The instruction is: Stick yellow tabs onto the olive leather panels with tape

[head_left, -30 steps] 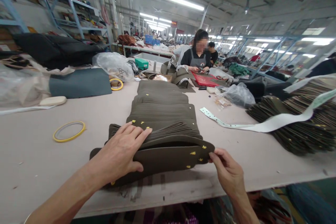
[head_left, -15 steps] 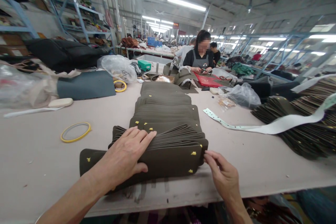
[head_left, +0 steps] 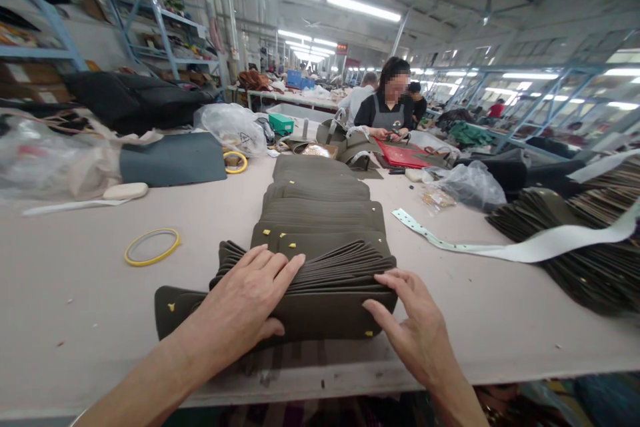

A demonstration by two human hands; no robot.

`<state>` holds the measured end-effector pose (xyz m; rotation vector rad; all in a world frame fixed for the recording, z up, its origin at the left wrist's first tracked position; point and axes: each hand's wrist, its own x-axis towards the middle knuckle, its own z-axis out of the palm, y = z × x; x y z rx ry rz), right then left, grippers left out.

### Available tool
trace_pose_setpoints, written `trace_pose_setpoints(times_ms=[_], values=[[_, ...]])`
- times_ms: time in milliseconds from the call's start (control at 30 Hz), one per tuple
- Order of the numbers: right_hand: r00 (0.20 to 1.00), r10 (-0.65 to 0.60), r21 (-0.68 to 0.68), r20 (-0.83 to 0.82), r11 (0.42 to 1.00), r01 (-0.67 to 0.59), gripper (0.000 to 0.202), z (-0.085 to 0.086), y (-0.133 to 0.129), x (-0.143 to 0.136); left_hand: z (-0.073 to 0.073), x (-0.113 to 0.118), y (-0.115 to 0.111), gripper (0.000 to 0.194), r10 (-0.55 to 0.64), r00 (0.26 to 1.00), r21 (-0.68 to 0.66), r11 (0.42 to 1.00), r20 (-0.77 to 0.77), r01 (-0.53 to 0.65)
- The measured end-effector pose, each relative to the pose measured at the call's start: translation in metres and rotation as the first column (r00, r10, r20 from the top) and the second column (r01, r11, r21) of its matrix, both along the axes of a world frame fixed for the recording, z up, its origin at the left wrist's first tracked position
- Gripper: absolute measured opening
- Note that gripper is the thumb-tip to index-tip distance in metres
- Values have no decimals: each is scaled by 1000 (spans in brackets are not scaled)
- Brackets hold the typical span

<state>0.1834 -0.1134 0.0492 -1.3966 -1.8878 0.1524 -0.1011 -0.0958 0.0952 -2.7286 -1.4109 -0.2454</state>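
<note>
A panel stack (head_left: 325, 240) of dark sheets is laid in overlapping rows on the bench (head_left: 90, 293), its near end fanned and raised on edge. There, the grip of the left hand (head_left: 255, 287) is clasped over the top edges, with the thumb set against the front panel (head_left: 325, 320). The grip of the right hand (head_left: 413, 317) is curved about the right corner, fingertips at the top edges and thumb at the face; whether sheets are pinched or merely touched cannot be told. Left ends are found uneven, a marked corner projecting past the fan.

For the apparent parting of sheets, it is judged that the left hold should be kept firm, single edges separated and the ends squared, since the fan could splay. The yellow mark (head_left: 369, 333) is best not rubbed.

Left of the panel stack, a tape roll (head_left: 155, 259) is noted; to its right, a pale strip (head_left: 530, 251) is draped over a second pile (head_left: 575, 280), cut off by the view.

The sheet count cannot be established; part of the left end is concealed by the forearm. Beyond the panel stack, the object handled by a co-worker (head_left: 387, 107) is too small to identify.
</note>
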Motion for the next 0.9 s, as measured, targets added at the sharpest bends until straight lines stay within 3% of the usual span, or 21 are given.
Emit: trace_pose_setpoints(times_ms=[100,300,467,567,700,800,900], values=[[998,55,-68,19,996,-53,26,11,-1,-6,1,1,-1,94,6,1000,-11,1000,-8,-7],[970,6,-341,-244,936,-91,30,15,3,-4,1,3,-3,95,15,1000,-50,999,-3,-15],[976,165,-269,-140,943,-197,19,26,11,-4,2,5,-3,102,11,1000,-38,999,-16,-12],[987,153,-233,-42,959,-159,22,32,13,-5,5,8,-5,103,2,999,-34,999,-40,-4],[988,150,-235,-32,960,-154,9,38,11,-5,6,10,-7,100,-37,996,7,999,-86,38],[976,171,-378,-132,902,-209,17,42,8,-3,3,10,-7,97,-62,992,36,997,-111,67],[929,97,-574,-357,762,-300,31,40,8,-4,2,11,-6,90,-83,990,49,995,-118,89]])
